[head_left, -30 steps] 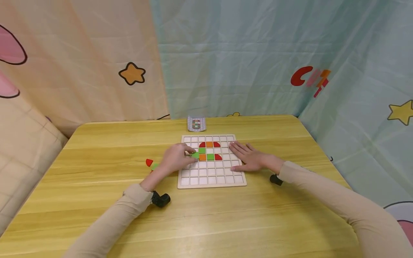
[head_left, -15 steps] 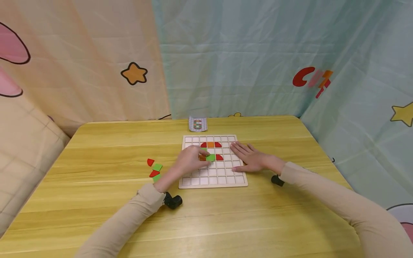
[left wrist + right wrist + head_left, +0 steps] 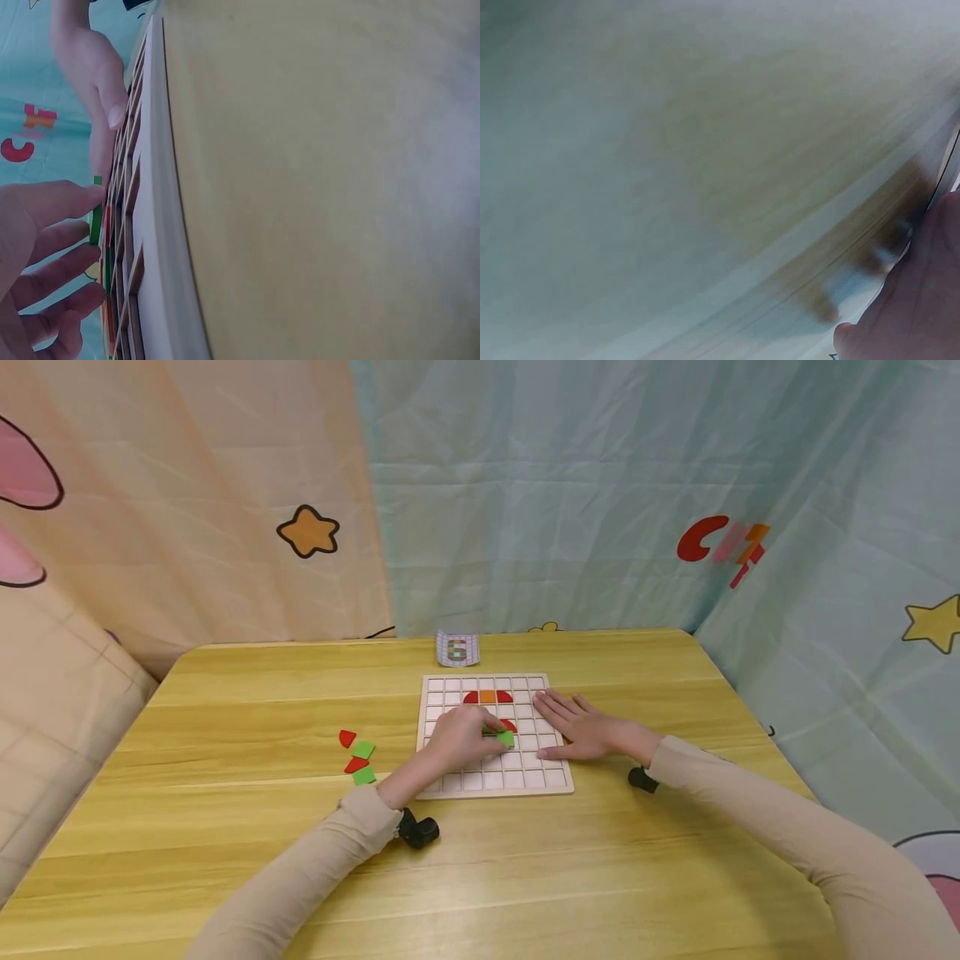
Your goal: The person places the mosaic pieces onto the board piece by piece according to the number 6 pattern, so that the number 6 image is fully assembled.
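Note:
My left hand (image 3: 459, 739) pinches a green square tile (image 3: 506, 739) between thumb and finger, over the middle of a white gridded board (image 3: 531, 779). The left wrist view shows this tile (image 3: 96, 217) on edge, just above the grid. Red quarter-round tiles (image 3: 505, 697) flank an orange square tile (image 3: 487, 696) in an upper row, and another red quarter-round tile (image 3: 509, 725) sits lower down. The left hand hides other cells. Fingers straight, my right hand (image 3: 581, 731) lies flat on the board's right edge.
Loose red and green tiles (image 3: 364, 749) lie on the wooden table (image 3: 525, 877) left of the board. A small pattern card (image 3: 457, 650) stands behind it. Curtains hang beyond the table's back edge. Black devices (image 3: 418, 832) are worn at the wrists.
My left hand has moved rightward across the board with the green tile, from its left side to just below the lower red quarter-round tile. The right hand stays in place.

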Available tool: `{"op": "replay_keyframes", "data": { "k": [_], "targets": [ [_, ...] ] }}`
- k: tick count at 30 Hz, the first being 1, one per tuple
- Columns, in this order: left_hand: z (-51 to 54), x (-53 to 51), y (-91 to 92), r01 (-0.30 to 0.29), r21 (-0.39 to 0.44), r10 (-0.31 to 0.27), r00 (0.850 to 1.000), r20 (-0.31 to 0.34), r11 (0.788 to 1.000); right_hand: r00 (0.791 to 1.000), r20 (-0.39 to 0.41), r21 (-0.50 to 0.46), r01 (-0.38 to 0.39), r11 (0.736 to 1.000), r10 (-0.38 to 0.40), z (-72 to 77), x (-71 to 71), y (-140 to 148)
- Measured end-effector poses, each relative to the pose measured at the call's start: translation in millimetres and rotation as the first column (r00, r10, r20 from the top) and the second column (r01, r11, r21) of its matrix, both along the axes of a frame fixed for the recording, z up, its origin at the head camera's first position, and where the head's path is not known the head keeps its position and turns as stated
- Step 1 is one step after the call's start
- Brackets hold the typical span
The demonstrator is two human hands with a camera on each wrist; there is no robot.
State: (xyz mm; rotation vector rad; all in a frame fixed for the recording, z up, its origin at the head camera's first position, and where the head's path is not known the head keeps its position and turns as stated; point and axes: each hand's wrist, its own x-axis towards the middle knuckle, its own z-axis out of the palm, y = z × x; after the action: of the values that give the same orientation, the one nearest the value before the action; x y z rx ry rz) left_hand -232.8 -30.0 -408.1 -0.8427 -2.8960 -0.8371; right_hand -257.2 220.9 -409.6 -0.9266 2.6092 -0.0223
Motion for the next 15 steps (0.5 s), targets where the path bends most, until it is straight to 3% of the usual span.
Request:
{"op": "replay_keyframes", "data": {
  "k": [15],
  "targets": [
    [-2.5,1.2,7.3,0.030,-0.047,-0.033,0.997,-0.068,0.998,1.000,0.010,0.015,0.009,1.000,-0.009,-4.4,-4.3,1.7]
  ]
}}
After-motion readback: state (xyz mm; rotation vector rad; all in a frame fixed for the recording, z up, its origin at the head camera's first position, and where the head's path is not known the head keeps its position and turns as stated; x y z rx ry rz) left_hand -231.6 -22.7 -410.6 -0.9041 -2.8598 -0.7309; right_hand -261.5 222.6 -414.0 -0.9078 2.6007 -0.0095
